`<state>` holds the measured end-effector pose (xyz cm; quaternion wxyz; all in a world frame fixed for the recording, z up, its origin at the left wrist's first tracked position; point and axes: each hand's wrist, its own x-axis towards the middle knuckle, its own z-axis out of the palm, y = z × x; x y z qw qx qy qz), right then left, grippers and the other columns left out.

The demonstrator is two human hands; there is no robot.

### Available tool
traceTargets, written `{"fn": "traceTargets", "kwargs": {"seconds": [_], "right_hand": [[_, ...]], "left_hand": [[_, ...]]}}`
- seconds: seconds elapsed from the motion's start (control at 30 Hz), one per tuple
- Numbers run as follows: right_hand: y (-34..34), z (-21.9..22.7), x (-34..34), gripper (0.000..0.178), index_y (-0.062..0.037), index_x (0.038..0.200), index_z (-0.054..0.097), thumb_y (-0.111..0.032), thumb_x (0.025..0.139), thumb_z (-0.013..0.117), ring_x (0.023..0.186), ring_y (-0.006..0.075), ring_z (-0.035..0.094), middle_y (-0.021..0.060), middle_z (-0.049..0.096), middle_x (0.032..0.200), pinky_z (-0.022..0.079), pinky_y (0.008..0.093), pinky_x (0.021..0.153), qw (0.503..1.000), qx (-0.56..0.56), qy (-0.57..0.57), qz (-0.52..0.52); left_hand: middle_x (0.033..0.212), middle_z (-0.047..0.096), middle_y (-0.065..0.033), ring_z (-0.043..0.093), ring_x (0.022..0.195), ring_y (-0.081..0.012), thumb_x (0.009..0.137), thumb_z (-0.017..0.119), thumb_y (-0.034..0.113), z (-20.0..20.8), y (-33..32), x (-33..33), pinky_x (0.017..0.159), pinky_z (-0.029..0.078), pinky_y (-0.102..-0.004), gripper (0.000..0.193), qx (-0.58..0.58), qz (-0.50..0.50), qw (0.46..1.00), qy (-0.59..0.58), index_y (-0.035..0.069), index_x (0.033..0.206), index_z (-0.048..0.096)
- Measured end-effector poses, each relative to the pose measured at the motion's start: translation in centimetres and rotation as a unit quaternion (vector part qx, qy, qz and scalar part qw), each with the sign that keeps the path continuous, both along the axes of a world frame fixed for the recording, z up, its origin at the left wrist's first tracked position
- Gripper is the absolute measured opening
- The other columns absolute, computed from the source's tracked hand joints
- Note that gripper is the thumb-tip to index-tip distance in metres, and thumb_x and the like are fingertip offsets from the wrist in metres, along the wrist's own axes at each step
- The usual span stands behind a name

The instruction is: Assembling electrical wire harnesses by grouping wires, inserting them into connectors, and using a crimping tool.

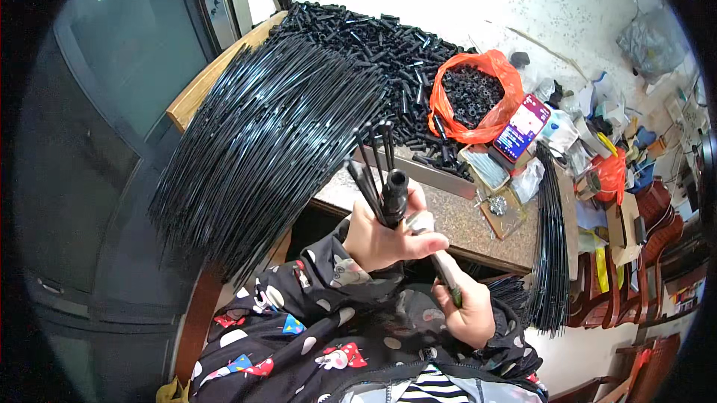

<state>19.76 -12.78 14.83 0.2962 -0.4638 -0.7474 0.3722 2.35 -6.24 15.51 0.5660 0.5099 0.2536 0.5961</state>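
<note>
My left hand [377, 235] is closed around several thin black rods [366, 185] that fan upward. A short hollow black tube [395, 192] stands among them, its round open end facing up. Below and to the right, my right hand [470, 312] wraps round a slim tool with a dark green handle [449, 283]. The tool's upper part runs up to the left thumb, and its working end is hidden there, so its kind cannot be made out.
A large sheaf of black rods [261, 134] covers the table's left side. Loose black tubes [351, 33] are heaped behind it. An orange plastic bag [515, 97] holds small black parts. A phone [522, 126] leans beside it. Another rod bundle [550, 253] hangs over the right edge.
</note>
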Motion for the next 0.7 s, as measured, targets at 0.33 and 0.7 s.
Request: {"fn": "traceTargets", "kwargs": {"seconds": [0.33, 0.7], "right_hand": [[-0.6, -1.8, 0.1, 0.050, -0.0045, 0.124, 0.040, 0.005, 0.075, 0.047, 0.094, 0.0202, 0.057, 0.0199, 0.053, 0.109, 0.042, 0.0253, 0.080, 0.990, -0.129, 0.058, -0.022], [6.2, -10.6, 8.0, 0.034, -0.0006, 0.083, 0.052, -0.032, 0.074, 0.061, 0.075, 0.0339, 0.052, 0.0181, 0.051, 0.079, 0.043, 0.0403, 0.064, 0.921, 0.147, -0.295, -0.206]], "left_hand": [[0.059, 0.049, 0.0023, 0.044, 0.051, -0.0043, 0.059, 0.068, 0.007, -0.2, -0.2, 0.9, 0.047, 0.036, -0.0194, 0.024, 0.017, 0.116, 0.984, 0.134, 0.003, 0.075, 0.051], [0.058, 0.051, -0.0001, 0.045, 0.048, -0.0050, 0.077, 0.064, 0.019, -2.6, 0.1, -2.1, 0.044, 0.035, -0.0179, 0.023, 0.102, 0.090, 0.981, 0.139, 0.005, 0.075, 0.046]]}}
